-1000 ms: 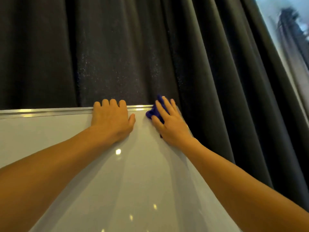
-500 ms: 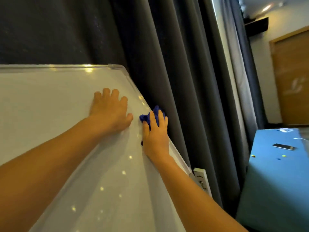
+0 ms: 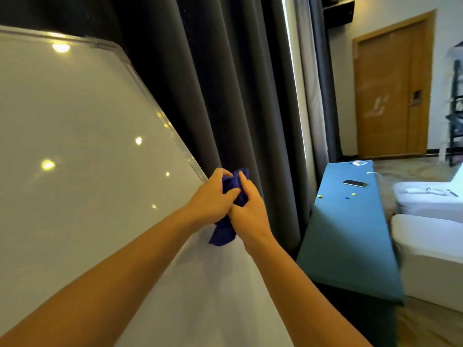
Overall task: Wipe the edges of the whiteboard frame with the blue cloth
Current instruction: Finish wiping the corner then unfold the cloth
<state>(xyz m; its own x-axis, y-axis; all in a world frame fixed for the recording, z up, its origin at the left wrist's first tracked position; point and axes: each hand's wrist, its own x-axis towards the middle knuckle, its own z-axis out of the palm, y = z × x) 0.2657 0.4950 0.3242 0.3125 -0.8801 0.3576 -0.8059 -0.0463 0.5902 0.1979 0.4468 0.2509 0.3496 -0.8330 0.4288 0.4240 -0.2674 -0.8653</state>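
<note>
The whiteboard (image 3: 82, 151) fills the left half of the view, its silver frame edge (image 3: 160, 113) running down its right side from the top corner. A dark blue cloth (image 3: 233, 186) is bunched between both hands at that right edge, about halfway down, with a loose end hanging below them. My left hand (image 3: 213, 199) grips the cloth from the left, thumb on it. My right hand (image 3: 248, 206) holds it from the right, fingers curled over the top. The frame edge below the hands is hidden by my right arm.
Dark grey curtains (image 3: 225, 83) hang right behind the board. A teal table (image 3: 350, 246) at the right carries a phone (image 3: 355, 183) and small magnets (image 3: 347, 196). White seats (image 3: 431, 236) lie beyond it, and a wooden door (image 3: 393, 88) stands at the back.
My right hand slid the cloth down the board's right edge from the top corner. My left hand left the board's surface and now grips the cloth too. The view turned right.
</note>
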